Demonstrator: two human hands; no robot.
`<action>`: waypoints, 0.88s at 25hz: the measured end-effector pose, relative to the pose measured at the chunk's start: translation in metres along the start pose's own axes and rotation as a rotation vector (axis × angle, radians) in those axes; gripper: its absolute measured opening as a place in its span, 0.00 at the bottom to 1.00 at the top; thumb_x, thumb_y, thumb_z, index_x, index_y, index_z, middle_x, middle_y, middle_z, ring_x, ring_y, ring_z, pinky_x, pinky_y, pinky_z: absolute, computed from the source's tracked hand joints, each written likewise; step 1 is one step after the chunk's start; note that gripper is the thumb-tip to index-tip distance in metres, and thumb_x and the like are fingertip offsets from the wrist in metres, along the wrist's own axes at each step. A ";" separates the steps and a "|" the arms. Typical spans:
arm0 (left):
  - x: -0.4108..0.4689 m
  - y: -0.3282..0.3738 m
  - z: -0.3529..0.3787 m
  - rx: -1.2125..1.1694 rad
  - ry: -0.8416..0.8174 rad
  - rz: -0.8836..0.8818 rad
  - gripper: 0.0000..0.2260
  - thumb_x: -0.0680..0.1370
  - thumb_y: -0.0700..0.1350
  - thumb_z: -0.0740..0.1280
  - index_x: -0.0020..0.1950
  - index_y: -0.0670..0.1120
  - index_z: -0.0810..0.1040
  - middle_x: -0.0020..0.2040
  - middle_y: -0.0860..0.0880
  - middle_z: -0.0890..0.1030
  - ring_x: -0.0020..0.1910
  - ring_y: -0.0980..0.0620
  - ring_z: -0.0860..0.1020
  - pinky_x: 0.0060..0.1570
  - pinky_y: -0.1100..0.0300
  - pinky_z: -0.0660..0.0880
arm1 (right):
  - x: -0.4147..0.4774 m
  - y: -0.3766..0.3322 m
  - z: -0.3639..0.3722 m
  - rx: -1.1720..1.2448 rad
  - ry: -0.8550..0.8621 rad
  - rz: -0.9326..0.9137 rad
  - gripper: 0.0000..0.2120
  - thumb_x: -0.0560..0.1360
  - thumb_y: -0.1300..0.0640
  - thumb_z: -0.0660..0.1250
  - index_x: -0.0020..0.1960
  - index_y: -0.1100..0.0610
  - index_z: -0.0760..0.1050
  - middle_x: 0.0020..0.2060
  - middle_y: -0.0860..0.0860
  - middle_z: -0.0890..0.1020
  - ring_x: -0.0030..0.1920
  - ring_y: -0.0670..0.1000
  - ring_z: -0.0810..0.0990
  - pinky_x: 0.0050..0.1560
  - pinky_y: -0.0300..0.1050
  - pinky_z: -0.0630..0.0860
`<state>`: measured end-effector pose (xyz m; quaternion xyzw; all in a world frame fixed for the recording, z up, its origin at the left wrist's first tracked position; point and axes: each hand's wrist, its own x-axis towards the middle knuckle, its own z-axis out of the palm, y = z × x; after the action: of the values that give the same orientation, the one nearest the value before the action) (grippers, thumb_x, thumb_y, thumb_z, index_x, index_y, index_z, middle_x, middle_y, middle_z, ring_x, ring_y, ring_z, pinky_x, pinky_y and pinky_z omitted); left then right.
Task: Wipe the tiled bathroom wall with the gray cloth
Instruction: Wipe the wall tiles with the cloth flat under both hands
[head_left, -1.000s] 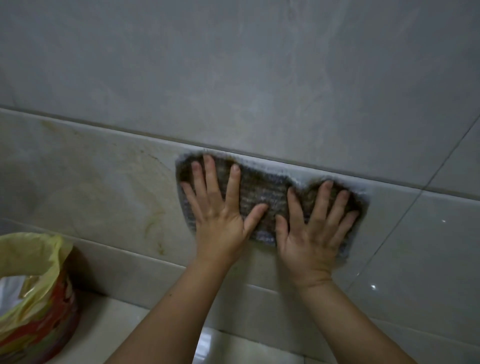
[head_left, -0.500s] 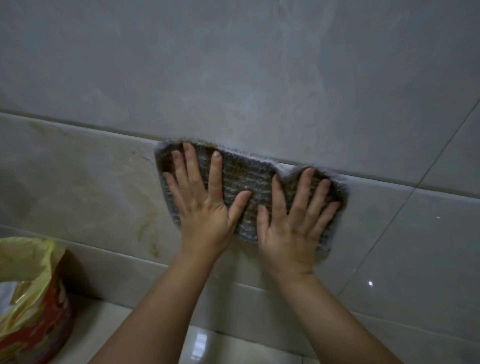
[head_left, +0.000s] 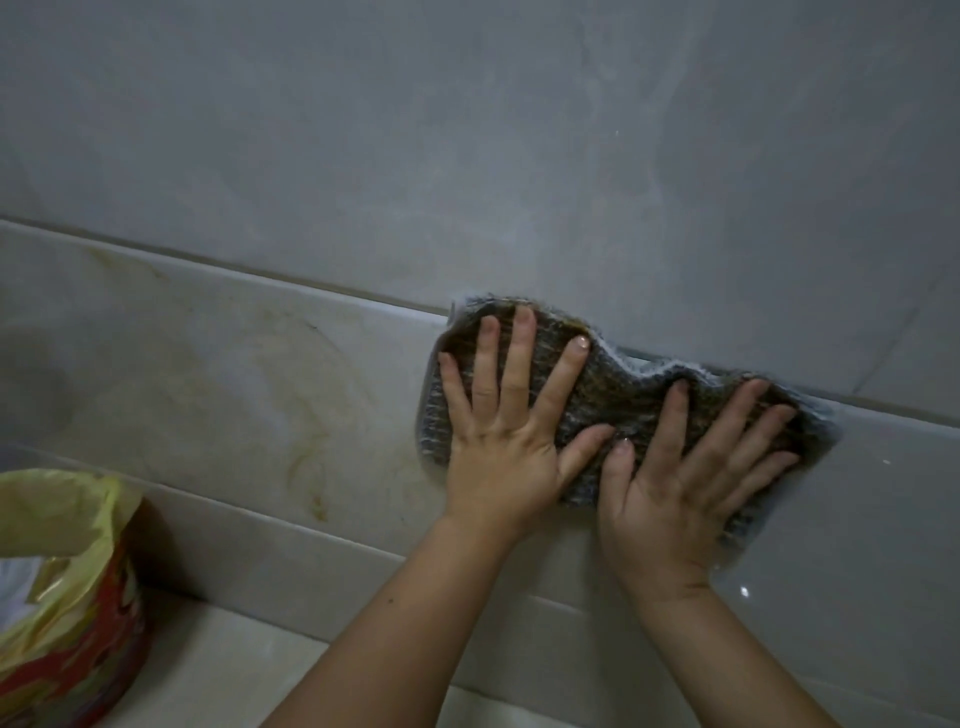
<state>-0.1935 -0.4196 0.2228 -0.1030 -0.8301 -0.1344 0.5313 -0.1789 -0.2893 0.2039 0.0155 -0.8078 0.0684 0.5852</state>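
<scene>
At eight o'clock in the view a yellow and red plastic bag (head_left: 67, 597) stands with its mouth open on a pale surface (head_left: 218, 670) at the foot of the wall (head_left: 467, 156); whether that surface is floor or a ledge cannot be told. The wall fills the rest of the view. A dark joint (head_left: 208, 257) runs from nine o'clock down towards three o'clock, with large gray tiles above it and paler, glossy tiles below. On the pale tile at about eight o'clock from the centre there is a yellowish brown stain (head_left: 311, 441), just beside the bag's side of the wall and well apart from the hands.

Just below the centre, at six o'clock, the left hand (head_left: 506, 441) lies palm down on the left end of the gray cloth (head_left: 623, 395). Its fingers (head_left: 519, 358) are straight and spread, pointing to twelve o'clock, pressing the cloth flat and gripping nothing.

The cloth is spread against the wall at about four o'clock from the centre, with its wavy top edge lying along the joint.

At four o'clock the right hand (head_left: 675, 493) presses the cloth's right end in the same way, its fingers (head_left: 727, 421) straight and fanned towards two o'clock. The two thumbs nearly meet over the middle of the cloth. Both bare forearms reach up from the bottom edge.
</scene>
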 end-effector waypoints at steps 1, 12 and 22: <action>0.000 -0.010 -0.001 0.004 0.011 0.013 0.30 0.80 0.67 0.52 0.78 0.53 0.56 0.78 0.43 0.53 0.80 0.44 0.41 0.74 0.35 0.43 | 0.000 -0.006 0.003 -0.004 0.000 -0.008 0.26 0.80 0.50 0.53 0.76 0.56 0.53 0.73 0.69 0.53 0.73 0.72 0.50 0.72 0.71 0.44; 0.008 -0.119 -0.023 0.070 0.055 -0.057 0.32 0.79 0.69 0.52 0.79 0.56 0.52 0.78 0.42 0.52 0.78 0.39 0.48 0.75 0.36 0.41 | -0.001 -0.107 0.033 0.050 -0.013 -0.066 0.28 0.80 0.50 0.56 0.76 0.56 0.53 0.75 0.65 0.50 0.74 0.68 0.47 0.72 0.70 0.41; -0.053 -0.173 -0.012 0.049 -0.030 -0.098 0.34 0.80 0.67 0.53 0.80 0.56 0.43 0.81 0.47 0.38 0.79 0.41 0.41 0.74 0.34 0.44 | -0.040 -0.132 0.056 0.022 -0.054 -0.319 0.26 0.77 0.49 0.59 0.74 0.54 0.61 0.79 0.57 0.49 0.77 0.61 0.50 0.73 0.65 0.46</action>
<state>-0.2154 -0.5886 0.1601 -0.0511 -0.8450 -0.1386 0.5139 -0.2054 -0.4296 0.1613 0.1518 -0.8097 -0.0170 0.5666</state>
